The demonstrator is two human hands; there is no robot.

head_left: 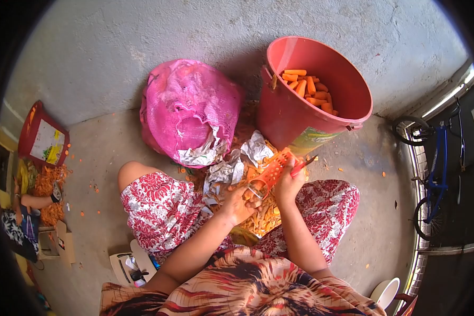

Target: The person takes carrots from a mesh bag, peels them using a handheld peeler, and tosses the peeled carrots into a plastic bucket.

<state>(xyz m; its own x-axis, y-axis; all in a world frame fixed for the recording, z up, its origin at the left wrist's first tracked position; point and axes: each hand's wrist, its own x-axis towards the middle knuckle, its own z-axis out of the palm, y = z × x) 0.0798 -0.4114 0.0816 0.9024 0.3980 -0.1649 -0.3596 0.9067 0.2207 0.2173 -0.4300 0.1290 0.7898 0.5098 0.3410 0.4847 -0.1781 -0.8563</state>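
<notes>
An orange perforated piece (275, 167) slants between my two hands above the floor. My left hand (238, 204) has its fingers closed round the lower end, beside a shiny round rim (257, 188). My right hand (290, 184) is closed on a red-handled tool (298, 168) with a dark tip pointing up and right, and it touches the perforated piece's right side. Orange and yellowish peelings (268, 216) and crumpled grey paper (224, 174) lie below and around my hands.
A pink mesh sack (195, 110) leans near the wall, beside a red bucket (295, 118) holding several peeled carrots (312, 94). At left are another red bucket (43, 138), an orange peel heap (50, 197) and a person's arm (37, 201). A blue bicycle (436, 179) stands right.
</notes>
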